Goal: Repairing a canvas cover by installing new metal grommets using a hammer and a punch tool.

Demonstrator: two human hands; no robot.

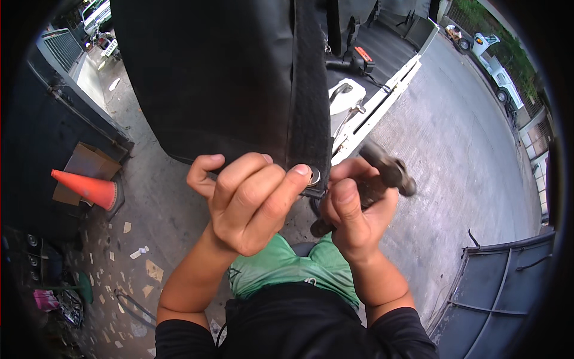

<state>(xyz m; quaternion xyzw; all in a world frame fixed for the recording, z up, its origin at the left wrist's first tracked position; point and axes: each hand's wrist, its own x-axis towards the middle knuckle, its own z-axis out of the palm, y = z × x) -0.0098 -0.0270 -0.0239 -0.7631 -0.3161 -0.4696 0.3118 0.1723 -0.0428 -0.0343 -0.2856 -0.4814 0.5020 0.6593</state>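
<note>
A large black sheet (227, 78), like a vinyl cover, hangs in front of me with a fuzzy band (311, 90) along its right edge. My left hand (245, 203) is closed at its lower right corner, a fingertip pressing a small silver metal ring (315, 176) against the material. Just right of that corner, my right hand (359, 218) is closed round a dark hammer (394, 170). The hammer's head points up and away to the right, and its handle end shows below the hand. My right fingertips are close to the sheet's edge; whether they touch it is unclear.
Behind the sheet is a white vehicle bed (382, 102) holding a black tool (362, 60) and a white container (345, 96). An orange cone (89, 188) and cardboard box (89, 161) lie left; scraps (154, 270) litter the floor. A metal gate panel (496, 293) lies lower right.
</note>
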